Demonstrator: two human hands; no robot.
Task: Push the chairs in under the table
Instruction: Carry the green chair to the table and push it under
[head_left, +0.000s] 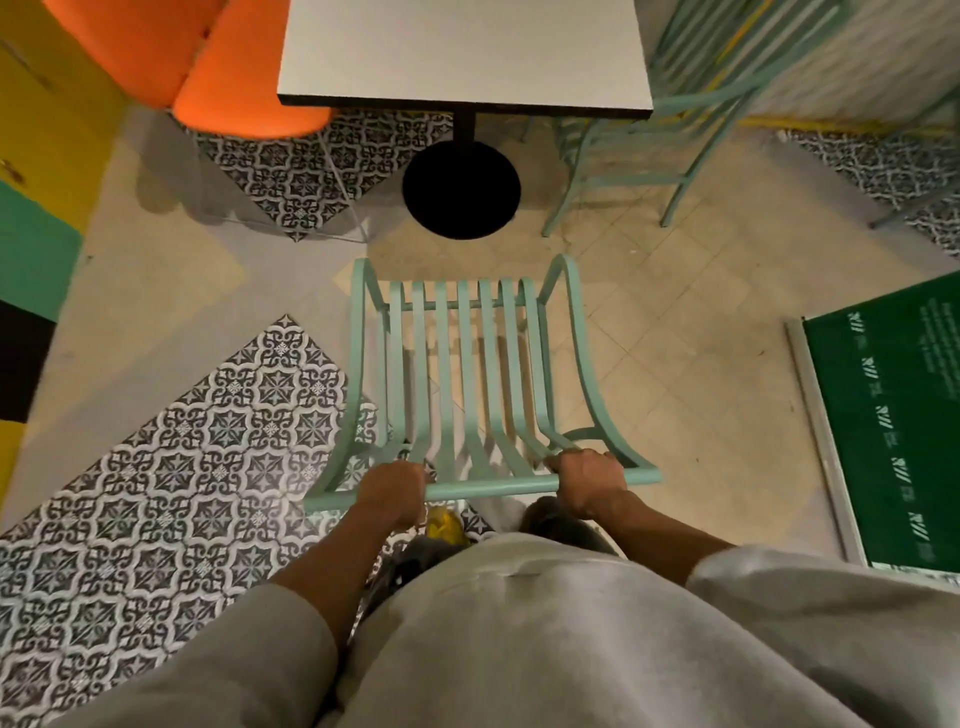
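Chair (467, 374) — green slatted, well short of the counter (462, 52); left hand (392, 493) and right hand (589, 480) clenched round its top rail. Risk: front legs striking the pedestal base (461, 189) — likely if pushed off-centre.

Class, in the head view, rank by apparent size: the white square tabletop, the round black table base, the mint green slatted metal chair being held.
1. White square tabletop, cut off by the frame
2. Mint green slatted metal chair, a close second
3. Round black table base, clearly smallest
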